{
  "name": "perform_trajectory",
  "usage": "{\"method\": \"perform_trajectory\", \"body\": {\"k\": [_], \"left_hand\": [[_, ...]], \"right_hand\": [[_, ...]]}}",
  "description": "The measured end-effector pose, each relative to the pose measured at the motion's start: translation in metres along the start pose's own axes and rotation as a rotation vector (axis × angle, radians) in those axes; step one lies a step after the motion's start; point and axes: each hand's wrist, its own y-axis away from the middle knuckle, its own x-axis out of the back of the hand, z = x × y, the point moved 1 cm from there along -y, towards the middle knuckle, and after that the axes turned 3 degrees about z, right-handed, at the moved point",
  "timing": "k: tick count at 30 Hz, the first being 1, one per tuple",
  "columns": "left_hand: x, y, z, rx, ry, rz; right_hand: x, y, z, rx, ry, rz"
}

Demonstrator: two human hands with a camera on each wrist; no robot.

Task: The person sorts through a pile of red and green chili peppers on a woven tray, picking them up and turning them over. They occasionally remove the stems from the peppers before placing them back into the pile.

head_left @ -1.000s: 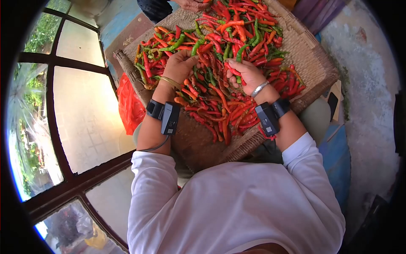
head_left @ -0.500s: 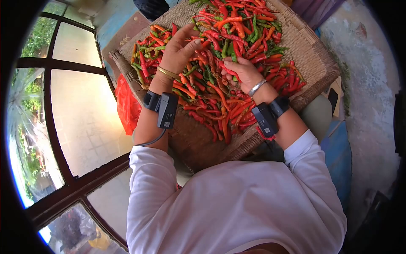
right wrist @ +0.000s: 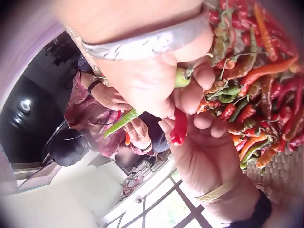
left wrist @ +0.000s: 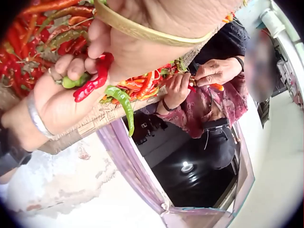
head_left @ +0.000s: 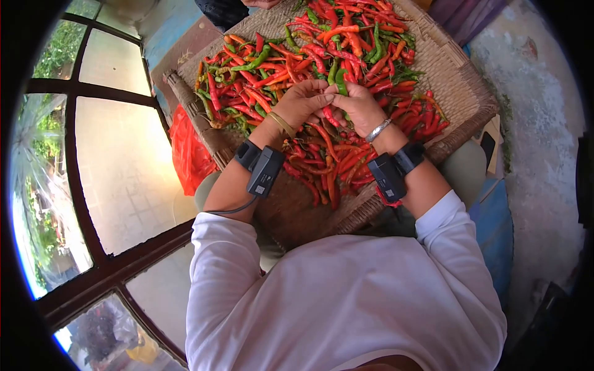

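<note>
My left hand, with a gold bracelet, meets my right hand, with a silver one, over a heap of chili peppers. A long green chili pepper passes through the right hand's grip, its stem end showing between the fingers. Between the two hands is a red chili pepper, pinched by the left fingers and right against the right hand. Its upper end is hidden by the fingers in the left wrist view. Red, orange and green chilies lie close under both hands.
A shallow woven tray bears the heap. Opposite, another person's hands hold an orange chili. A red plastic bag hangs by the tray's left side, near a framed window. Grey floor lies to the right.
My left hand lifted off the heap with fingers spread, then came right to meet the right hand at the red chili. The right hand has stayed nearly in place, holding chilies throughout.
</note>
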Motion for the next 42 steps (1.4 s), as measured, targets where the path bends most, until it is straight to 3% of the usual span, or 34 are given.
{"method": "perform_trajectory", "body": {"k": [3, 5, 6, 8, 9, 10, 12, 13, 15, 16, 19, 20, 22, 23, 25, 26, 30, 32, 33, 36, 38, 40, 42], "left_hand": [[0.001, 0.002, 0.003, 0.068, 0.102, -0.140], [0.004, 0.006, 0.015, 0.060, -0.231, -0.155], [0.010, 0.004, 0.012, 0.062, -0.233, -0.156], [0.023, -0.005, 0.006, -0.252, -0.976, -0.166], [0.021, -0.003, 0.019, -0.060, -0.920, -0.196], [0.021, -0.001, 0.027, -0.059, -0.920, -0.197], [0.024, -0.003, 0.038, -0.005, -0.589, 0.109], [0.024, -0.008, 0.038, -0.003, -0.590, 0.108], [0.027, -0.015, 0.039, -0.522, -0.007, 0.292], [0.028, -0.015, 0.037, -0.522, -0.005, 0.291], [0.026, -0.012, 0.024, -0.364, -0.312, 0.151], [0.024, -0.012, 0.017, -0.392, -0.692, 0.143], [0.008, 0.001, 0.017, -0.807, -1.208, 0.128], [0.004, 0.005, 0.018, -0.806, -1.209, 0.128], [-0.001, 0.009, 0.018, -0.534, -1.355, 0.121], [0.001, 0.008, 0.018, -0.538, -1.355, 0.120], [0.020, 0.005, 0.020, -0.530, -1.122, 0.024], [0.028, 0.008, 0.026, -0.177, -0.893, -0.119], [0.033, 0.009, 0.032, -0.064, -0.888, -0.098], [0.046, 0.012, 0.044, 0.021, -0.636, 0.015], [0.054, 0.005, 0.046, -0.031, -0.621, 0.042], [0.056, 0.000, 0.050, -0.338, -0.069, 0.240], [0.049, -0.006, 0.047, -0.446, 0.069, 0.235]], "right_hand": [[-0.004, 0.005, -0.004, -0.007, 0.055, 0.015], [-0.004, 0.007, -0.005, -0.052, 0.042, 0.061], [-0.003, 0.006, -0.006, -0.052, 0.040, 0.062], [0.000, 0.004, -0.005, -0.098, 0.119, 0.123], [0.000, 0.004, -0.004, -0.099, 0.117, 0.125], [0.001, 0.004, -0.004, -0.138, 0.098, 0.121], [0.001, 0.003, -0.004, -0.178, 0.077, 0.119], [0.000, 0.003, -0.002, -0.175, 0.062, 0.105], [-0.002, 0.003, 0.000, -0.171, 0.046, 0.092], [-0.003, 0.003, 0.000, -0.146, 0.011, 0.091], [-0.004, 0.004, -0.002, -0.125, -0.027, 0.080], [-0.005, 0.004, -0.002, -0.130, -0.032, 0.068], [-0.003, -0.001, 0.003, -0.118, 0.035, 0.013], [-0.002, -0.002, 0.005, -0.101, 0.100, -0.036], [-0.001, 0.001, 0.004, -0.107, 0.119, -0.052], [-0.001, 0.002, 0.002, -0.112, 0.139, -0.068], [0.006, 0.003, -0.006, -0.117, -0.084, -0.110], [0.011, 0.001, -0.008, -0.134, -0.265, 0.143], [0.010, 0.003, -0.012, -0.147, -0.257, 0.273], [0.018, -0.002, -0.007, -0.111, -0.255, 0.242], [0.017, -0.002, -0.004, -0.109, -0.221, 0.206], [0.013, -0.001, -0.003, -0.109, -0.191, 0.172], [0.009, 0.000, -0.006, -0.104, -0.130, 0.176]]}}
